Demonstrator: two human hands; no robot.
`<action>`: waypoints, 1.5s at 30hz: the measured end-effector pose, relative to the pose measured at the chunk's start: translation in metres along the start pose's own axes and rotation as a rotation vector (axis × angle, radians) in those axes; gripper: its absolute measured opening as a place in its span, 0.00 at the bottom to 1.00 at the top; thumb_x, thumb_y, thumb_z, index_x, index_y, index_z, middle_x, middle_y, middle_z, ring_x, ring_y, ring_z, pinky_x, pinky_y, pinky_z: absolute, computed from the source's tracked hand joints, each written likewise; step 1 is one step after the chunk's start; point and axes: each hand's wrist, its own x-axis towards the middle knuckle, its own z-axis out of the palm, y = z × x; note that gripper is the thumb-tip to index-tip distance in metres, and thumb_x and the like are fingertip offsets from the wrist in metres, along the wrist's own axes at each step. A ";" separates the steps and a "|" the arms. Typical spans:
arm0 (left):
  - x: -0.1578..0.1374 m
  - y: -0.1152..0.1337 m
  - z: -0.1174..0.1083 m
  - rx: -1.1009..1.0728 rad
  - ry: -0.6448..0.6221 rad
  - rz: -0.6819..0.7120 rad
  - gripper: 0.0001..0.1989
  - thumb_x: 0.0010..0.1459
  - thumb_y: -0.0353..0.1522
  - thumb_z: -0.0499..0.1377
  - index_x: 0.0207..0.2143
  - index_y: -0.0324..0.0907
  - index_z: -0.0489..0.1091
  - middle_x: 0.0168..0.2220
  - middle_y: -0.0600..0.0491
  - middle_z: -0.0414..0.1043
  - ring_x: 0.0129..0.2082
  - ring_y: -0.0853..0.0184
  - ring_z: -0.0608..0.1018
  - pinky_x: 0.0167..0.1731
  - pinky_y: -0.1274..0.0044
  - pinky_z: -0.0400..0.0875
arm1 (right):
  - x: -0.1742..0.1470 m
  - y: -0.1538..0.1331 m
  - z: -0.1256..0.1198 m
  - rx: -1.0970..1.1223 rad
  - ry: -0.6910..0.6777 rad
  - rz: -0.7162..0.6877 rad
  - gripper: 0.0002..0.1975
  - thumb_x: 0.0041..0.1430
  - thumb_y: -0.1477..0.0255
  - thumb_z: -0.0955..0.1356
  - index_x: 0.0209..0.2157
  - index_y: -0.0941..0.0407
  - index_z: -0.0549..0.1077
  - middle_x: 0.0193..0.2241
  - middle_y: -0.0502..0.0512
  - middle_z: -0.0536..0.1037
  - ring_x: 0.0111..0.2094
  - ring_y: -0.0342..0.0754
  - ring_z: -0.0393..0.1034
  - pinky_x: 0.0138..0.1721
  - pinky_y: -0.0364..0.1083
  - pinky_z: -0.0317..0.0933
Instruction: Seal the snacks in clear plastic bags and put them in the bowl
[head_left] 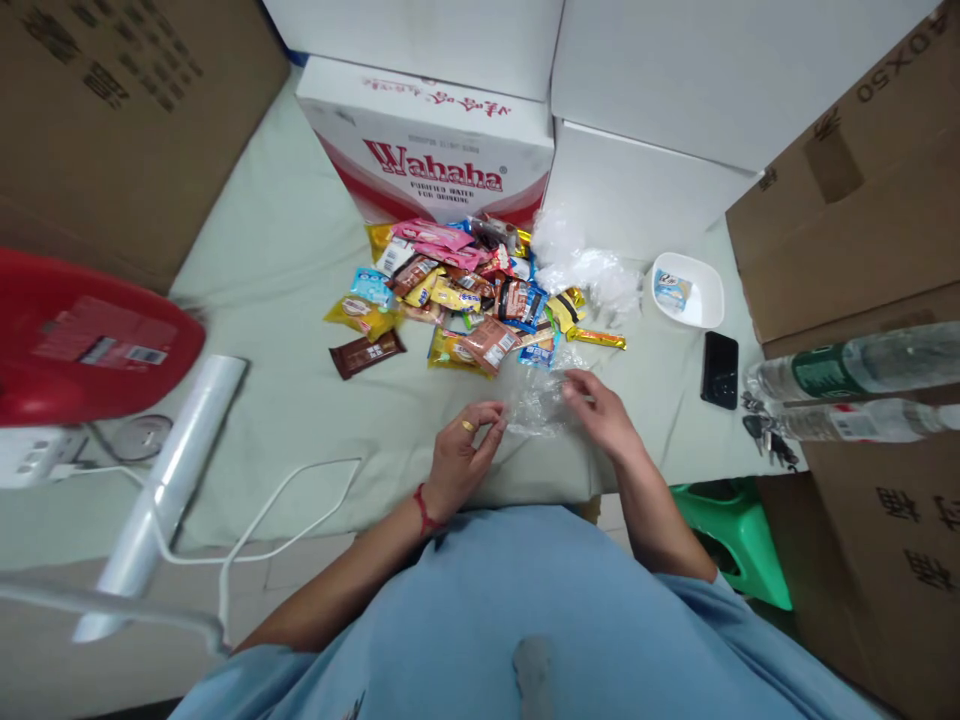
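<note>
A clear, crinkled plastic bag (537, 405) lies on the cloth-covered table between my hands. At its left edge, my left hand (466, 455) has thumb and forefinger pinched together on the plastic; a ring and a red wrist cord show on it. My right hand (604, 415) grips the bag's right side with curled fingers. Just beyond the bag is a heap of wrapped snacks (457, 285) in yellow, pink, blue and brown packets. A dark brown packet (367, 353) sits at the heap's left, and a thin yellow stick packet (596, 339) at its right.
Behind the heap stands a Wahaha carton (442, 165), with more clear plastic bags (589, 275) beside it. A white bowl (703, 305) holds one packet. Rightward are a phone (720, 370), keys and bottles (877, 365). A plastic roll (172, 480) and white cable (292, 485) lie left.
</note>
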 end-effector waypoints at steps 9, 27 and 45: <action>-0.039 -0.021 -0.061 -0.198 0.086 -0.419 0.12 0.50 0.35 0.62 0.38 0.45 0.68 0.49 0.47 0.78 0.48 0.60 0.80 0.42 0.70 0.76 | 0.007 -0.022 0.053 -0.287 -0.256 -0.376 0.15 0.64 0.78 0.66 0.44 0.54 0.83 0.34 0.55 0.79 0.39 0.51 0.72 0.47 0.50 0.65; -0.002 -0.020 -0.040 -0.024 0.158 -0.612 0.21 0.61 0.52 0.57 0.28 0.44 0.70 0.20 0.57 0.66 0.21 0.67 0.66 0.24 0.75 0.60 | -0.043 0.044 -0.009 0.146 0.044 0.296 0.25 0.60 0.44 0.69 0.35 0.54 0.74 0.18 0.48 0.75 0.18 0.47 0.66 0.21 0.45 0.61; -0.003 0.004 -0.021 0.728 -0.468 0.391 0.16 0.66 0.30 0.54 0.51 0.48 0.77 0.54 0.45 0.81 0.58 0.55 0.78 0.60 0.58 0.66 | 0.012 0.043 -0.012 -0.440 0.085 -0.175 0.25 0.65 0.63 0.71 0.62 0.54 0.72 0.49 0.64 0.77 0.48 0.60 0.73 0.51 0.58 0.70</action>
